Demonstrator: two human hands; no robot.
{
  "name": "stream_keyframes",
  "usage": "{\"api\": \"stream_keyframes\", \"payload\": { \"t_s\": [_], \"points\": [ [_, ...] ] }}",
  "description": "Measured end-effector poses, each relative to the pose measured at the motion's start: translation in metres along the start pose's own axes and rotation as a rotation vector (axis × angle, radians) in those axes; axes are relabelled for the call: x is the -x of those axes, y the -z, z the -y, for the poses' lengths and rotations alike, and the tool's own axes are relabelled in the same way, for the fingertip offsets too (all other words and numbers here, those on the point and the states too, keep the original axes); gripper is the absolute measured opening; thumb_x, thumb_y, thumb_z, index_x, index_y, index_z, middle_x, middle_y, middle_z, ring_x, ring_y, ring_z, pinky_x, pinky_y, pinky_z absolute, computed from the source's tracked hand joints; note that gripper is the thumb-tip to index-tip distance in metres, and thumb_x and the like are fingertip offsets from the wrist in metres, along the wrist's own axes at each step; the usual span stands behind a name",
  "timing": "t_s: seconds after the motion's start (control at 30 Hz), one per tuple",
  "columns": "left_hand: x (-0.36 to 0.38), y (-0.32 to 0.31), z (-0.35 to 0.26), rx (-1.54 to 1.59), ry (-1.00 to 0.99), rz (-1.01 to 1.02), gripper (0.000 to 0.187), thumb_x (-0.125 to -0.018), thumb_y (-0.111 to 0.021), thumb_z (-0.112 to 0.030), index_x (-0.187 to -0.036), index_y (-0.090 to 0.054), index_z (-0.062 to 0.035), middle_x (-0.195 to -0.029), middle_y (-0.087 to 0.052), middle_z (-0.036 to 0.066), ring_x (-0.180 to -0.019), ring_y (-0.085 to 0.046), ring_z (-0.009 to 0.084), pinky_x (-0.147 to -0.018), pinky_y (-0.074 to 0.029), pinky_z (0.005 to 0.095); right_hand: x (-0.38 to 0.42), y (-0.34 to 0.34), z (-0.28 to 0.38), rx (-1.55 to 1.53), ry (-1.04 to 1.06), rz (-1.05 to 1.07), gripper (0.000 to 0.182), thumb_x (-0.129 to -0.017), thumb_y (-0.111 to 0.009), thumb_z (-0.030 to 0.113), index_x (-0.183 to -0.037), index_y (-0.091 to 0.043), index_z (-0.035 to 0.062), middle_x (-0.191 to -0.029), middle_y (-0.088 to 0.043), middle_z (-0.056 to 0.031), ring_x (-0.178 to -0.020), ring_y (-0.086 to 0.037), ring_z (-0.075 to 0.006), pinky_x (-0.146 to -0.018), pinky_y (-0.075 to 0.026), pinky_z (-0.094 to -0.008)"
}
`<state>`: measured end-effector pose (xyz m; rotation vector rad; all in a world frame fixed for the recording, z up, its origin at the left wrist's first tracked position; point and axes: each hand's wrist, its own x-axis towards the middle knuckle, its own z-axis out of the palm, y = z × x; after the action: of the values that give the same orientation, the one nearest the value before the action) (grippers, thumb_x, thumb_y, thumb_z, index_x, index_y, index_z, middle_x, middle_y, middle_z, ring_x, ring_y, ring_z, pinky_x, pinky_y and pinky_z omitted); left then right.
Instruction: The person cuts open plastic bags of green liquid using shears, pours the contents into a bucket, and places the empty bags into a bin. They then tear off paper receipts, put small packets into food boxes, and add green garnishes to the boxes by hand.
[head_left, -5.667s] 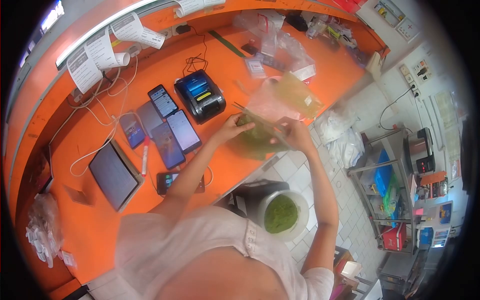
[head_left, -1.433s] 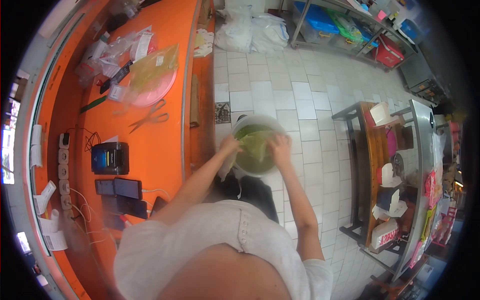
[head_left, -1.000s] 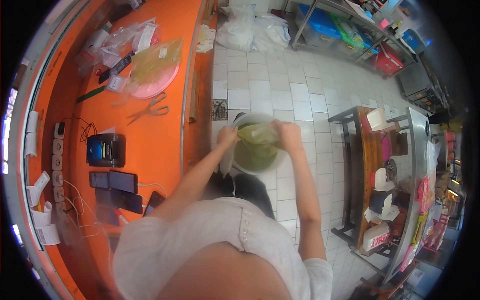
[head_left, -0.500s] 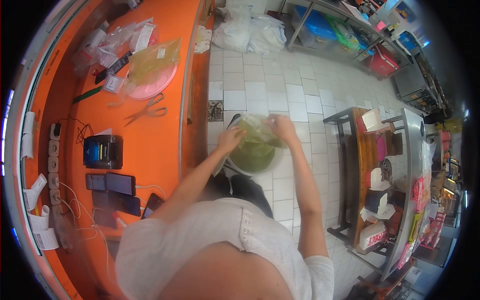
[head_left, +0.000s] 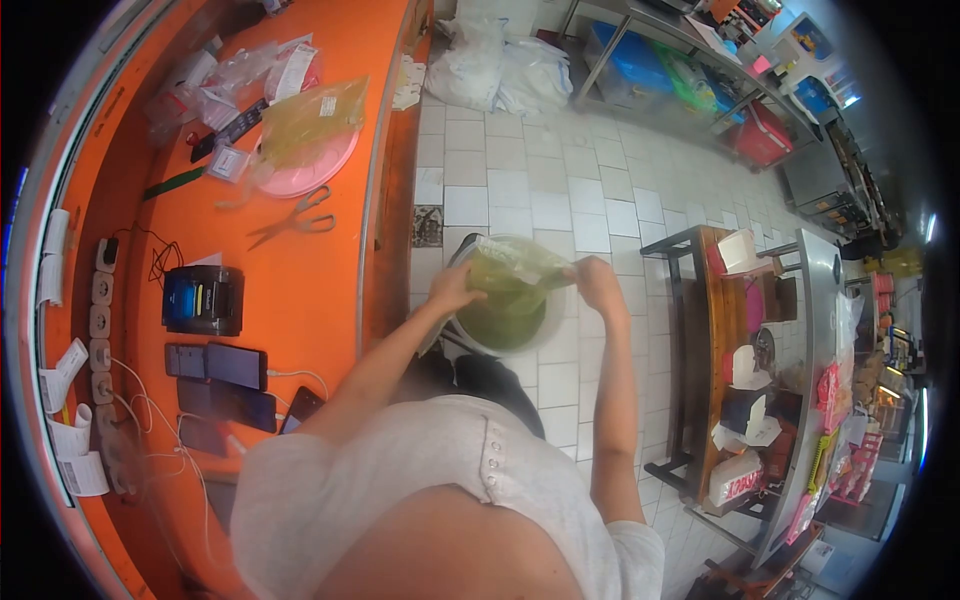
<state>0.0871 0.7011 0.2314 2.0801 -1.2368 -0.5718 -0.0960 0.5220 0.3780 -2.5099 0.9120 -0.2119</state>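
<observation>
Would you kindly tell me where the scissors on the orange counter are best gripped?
Probably by the looped handles of the scissors, coming from the counter's open floor-side edge; they lie flat, handles toward that edge, blades pointing inward toward the black printer.

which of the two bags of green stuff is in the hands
The green bag stretched between the left hand and right hand over the white bucket. The other bag lies untouched on the pink plate on the orange counter.

Floor [head_left: 560,190] was pale square tile. An orange counter [head_left: 300,290] ran along the left. Metal shelving [head_left: 690,80] stood at top right; a wooden bench [head_left: 715,340] stood right.
</observation>
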Motion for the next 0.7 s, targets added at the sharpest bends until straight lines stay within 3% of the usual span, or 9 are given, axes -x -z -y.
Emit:
{"api": "stream_keyframes", "payload": {
  "t_s": [0.07,0.13,0.17,0.2,0.27,0.4,0.53,0.6,0.7],
  "points": [
    [-0.002,0.002,0.004,-0.029,0.012,-0.012,0.050,-0.064,-0.070,-0.033,-0.105,-0.049,-0.0134,-0.089,-0.060,0.013,-0.083,-0.056,0.0332,-0.068,-0.044,0.0409,-0.001,-0.004,-0.010,0.016,0.157,-0.046,0.017,-0.074,-0.062,0.018,-0.072,-0.063,0.0011,-0.072,-0.057,-0.0207,-0.066,-0.056,-0.0361,-0.059,-0.044,-0.0413],
    [0.000,0.004,-0.004,-0.050,0.033,-0.021,0.050,-0.063,-0.070,-0.032,-0.105,-0.049,-0.0133,-0.087,-0.060,0.013,-0.082,-0.057,0.0333,-0.067,-0.044,0.0412,0.004,-0.001,0.001,0.111,0.031,-0.096,0.017,-0.073,-0.063,0.019,-0.070,-0.064,0.0012,-0.069,-0.057,-0.0172,-0.064,-0.055,-0.0349,-0.059,-0.044,-0.0408],
    [0.000,0.005,-0.007,-0.078,0.050,-0.027,0.047,-0.063,-0.070,-0.032,-0.102,-0.051,-0.0129,-0.084,-0.060,0.013,-0.079,-0.057,0.0330,-0.066,-0.044,0.0414,0.004,0.000,0.002,0.069,-0.007,0.067,0.014,-0.070,-0.065,0.017,-0.070,-0.064,0.0025,-0.073,-0.057,-0.0147,-0.067,-0.055,-0.0330,-0.060,-0.044,-0.0397],
    [0.000,0.005,-0.007,-0.109,0.065,-0.036,0.044,-0.062,-0.070,-0.031,-0.098,-0.053,-0.0125,-0.081,-0.061,0.013,-0.077,-0.057,0.0327,-0.064,-0.044,0.0415,0.007,0.002,0.004,0.067,-0.007,0.069,0.014,-0.070,-0.065,0.017,-0.070,-0.064,0.0025,-0.073,-0.057,-0.0147,-0.067,-0.055,-0.0330,-0.060,-0.044,-0.0397],
    [-0.001,0.007,-0.007,-0.090,0.051,-0.083,0.039,-0.062,-0.070,-0.030,-0.094,-0.055,-0.0122,-0.078,-0.060,0.012,-0.075,-0.058,0.0322,-0.063,-0.044,0.0415,0.006,0.010,0.009,0.016,0.024,-0.173,0.012,-0.067,-0.067,0.016,-0.070,-0.065,0.0044,-0.070,-0.059,-0.0138,-0.066,-0.057,-0.0311,-0.059,-0.045,-0.0380],
    [0.005,0.002,-0.006,-0.094,0.061,-0.141,0.025,-0.064,-0.068,-0.028,-0.082,-0.061,-0.0120,-0.074,-0.060,0.011,-0.073,-0.058,0.0315,-0.062,-0.044,0.0411,0.009,0.008,0.017,0.021,-0.011,-0.020,0.010,-0.067,-0.067,0.016,-0.069,-0.065,0.0060,-0.068,-0.059,-0.0118,-0.065,-0.057,-0.0293,-0.057,-0.045,-0.0369],
    [0.010,-0.006,-0.005,-0.039,0.081,-0.225,0.024,-0.066,-0.066,-0.027,-0.084,-0.061,-0.0122,-0.076,-0.060,0.010,-0.075,-0.057,0.0317,-0.062,-0.044,0.0408,0.014,0.009,0.016,-0.030,0.001,0.044,0.009,-0.068,-0.066,0.015,-0.072,-0.066,0.0074,-0.068,-0.059,-0.0099,-0.064,-0.057,-0.0275,-0.057,-0.045,-0.0363],
    [0.002,-0.004,-0.004,0.010,0.032,-0.189,0.019,-0.068,-0.063,-0.023,-0.083,-0.062,-0.0116,-0.080,-0.059,0.011,-0.078,-0.056,0.0312,-0.064,-0.044,0.0402,0.009,0.014,0.019,0.034,0.065,-0.276,0.008,-0.069,-0.065,0.014,-0.075,-0.066,0.0089,-0.069,-0.060,-0.0093,-0.060,-0.057,-0.0272,-0.056,-0.045,-0.0359],
    [0.000,-0.003,-0.001,0.074,-0.084,-0.251,0.019,-0.068,-0.062,-0.021,-0.084,-0.062,-0.0096,-0.084,-0.059,0.012,-0.080,-0.055,0.0312,-0.066,-0.044,0.0394,0.014,0.013,0.018,-0.034,0.044,-0.057,0.008,-0.071,-0.062,0.012,-0.076,-0.067,0.0101,-0.071,-0.059,-0.0085,-0.055,-0.056,-0.0262,-0.054,-0.044,-0.0353]
  ]
}}
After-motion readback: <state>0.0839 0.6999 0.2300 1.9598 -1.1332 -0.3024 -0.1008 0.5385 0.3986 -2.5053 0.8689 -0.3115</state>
